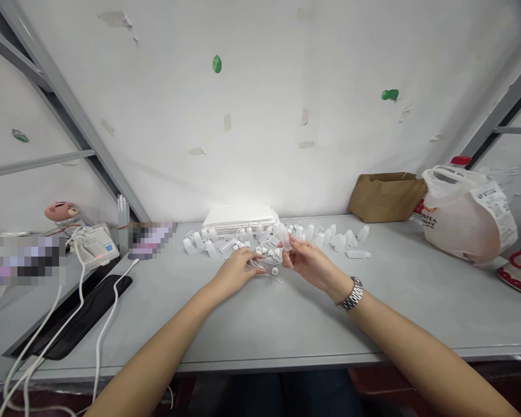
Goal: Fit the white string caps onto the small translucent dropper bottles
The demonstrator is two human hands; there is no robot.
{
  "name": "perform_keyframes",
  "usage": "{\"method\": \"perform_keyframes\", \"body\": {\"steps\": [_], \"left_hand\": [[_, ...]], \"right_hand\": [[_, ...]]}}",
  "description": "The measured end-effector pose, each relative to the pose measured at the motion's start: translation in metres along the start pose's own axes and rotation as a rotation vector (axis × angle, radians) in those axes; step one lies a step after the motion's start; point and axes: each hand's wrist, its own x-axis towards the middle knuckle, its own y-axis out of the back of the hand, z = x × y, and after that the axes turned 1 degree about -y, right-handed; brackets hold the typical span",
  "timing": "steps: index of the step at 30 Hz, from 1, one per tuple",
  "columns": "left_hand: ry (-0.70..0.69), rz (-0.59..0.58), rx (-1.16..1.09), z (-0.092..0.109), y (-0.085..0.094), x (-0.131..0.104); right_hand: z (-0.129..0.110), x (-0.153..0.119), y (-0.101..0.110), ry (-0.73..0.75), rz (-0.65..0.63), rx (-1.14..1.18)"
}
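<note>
My right hand (306,260) holds a small translucent plastic bottle (283,236) upright between thumb and fingers. Just left of it, my left hand (237,269) hovers low over the table, thumb and index finger apart, beside a loose group of small white caps (264,251). Close to its fingertips lie a thin white tube (272,278) and a single white cap (275,271). Behind both hands, several more translucent bottles (191,246) stand or lie on the grey table (286,324). Some of them are hidden by my fingers.
A stack of white flat boxes (241,216) sits against the wall. To the right are a brown paper bag (386,197) and a white plastic bag (455,223). On the left, white cables (106,324), a power strip (93,246) and a blurred phone (151,238) lie near a black slot.
</note>
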Motion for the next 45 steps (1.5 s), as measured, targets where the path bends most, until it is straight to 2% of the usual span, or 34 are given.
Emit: {"method": "perform_keyframes", "body": {"steps": [5,14,20,25,30,37,40,45], "left_hand": [[-0.053,-0.037,0.122,-0.003,-0.008,-0.002],[-0.123,-0.011,0.256,-0.001,-0.004,-0.002],[-0.109,-0.039,0.282,-0.003,-0.003,-0.003],[-0.152,-0.042,0.322,-0.006,-0.002,-0.003],[-0.108,0.024,0.288,-0.003,0.001,-0.002],[-0.099,0.242,0.01,0.0,0.003,0.002],[-0.022,0.324,-0.219,0.004,0.002,0.004],[0.202,0.222,-0.737,0.008,0.004,0.007]], "right_hand": [[0.001,0.0,-0.002,-0.02,0.006,-0.022],[0.004,0.001,0.0,-0.025,0.007,-0.002],[0.003,0.001,0.0,-0.035,0.026,0.026],[0.004,0.001,0.0,-0.035,0.016,0.02],[0.005,0.001,0.001,-0.026,0.005,0.039],[0.004,0.002,0.0,-0.026,-0.001,0.045],[0.004,0.002,0.0,-0.027,-0.004,0.032],[0.005,0.001,-0.001,-0.038,-0.017,0.007]]}}
